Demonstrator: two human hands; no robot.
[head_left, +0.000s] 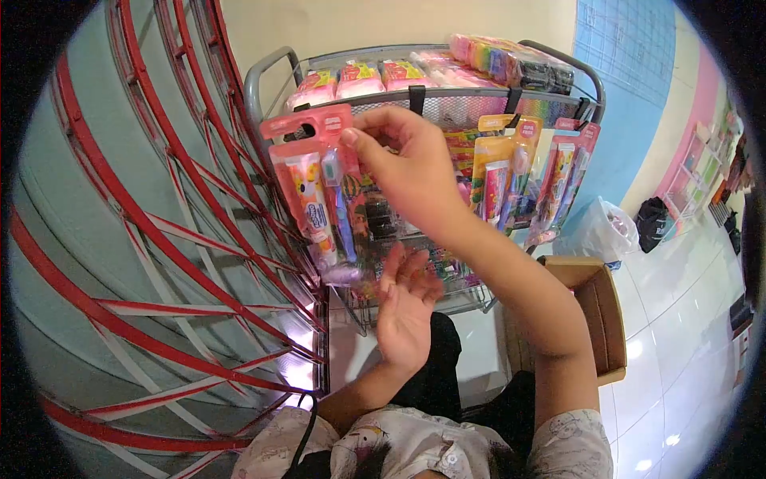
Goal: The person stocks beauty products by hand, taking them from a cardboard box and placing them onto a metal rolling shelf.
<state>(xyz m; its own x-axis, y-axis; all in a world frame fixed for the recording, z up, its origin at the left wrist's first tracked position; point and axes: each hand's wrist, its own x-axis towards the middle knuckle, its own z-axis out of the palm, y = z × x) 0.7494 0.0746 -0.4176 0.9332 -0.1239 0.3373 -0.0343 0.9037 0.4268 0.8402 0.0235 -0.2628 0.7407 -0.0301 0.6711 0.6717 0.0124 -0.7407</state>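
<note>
My right hand [415, 172] pinches the top edge of a pink toothbrush and toothpaste pack [302, 199] between thumb and fingers. The pack hangs upright at the rack's left front, with a toothpaste tube and a purple-blue toothbrush under clear plastic. Below it my left hand [405, 315] is raised, palm up, fingers apart and holding nothing. To the right of my right forearm, an orange toothbrush pack [501, 168] and another pink pack [563, 180] hang from the rack's front. Whether the held pack still touches a hook is hidden.
The grey metal rack [590, 76] carries several pink-and-white packages [359, 80] and a multicoloured bundle [511, 60] on top. A red folding metal gate [159, 231] stands close on the left. At right are an open cardboard box [602, 319], a clear plastic bag [602, 231] and a black bag [652, 226].
</note>
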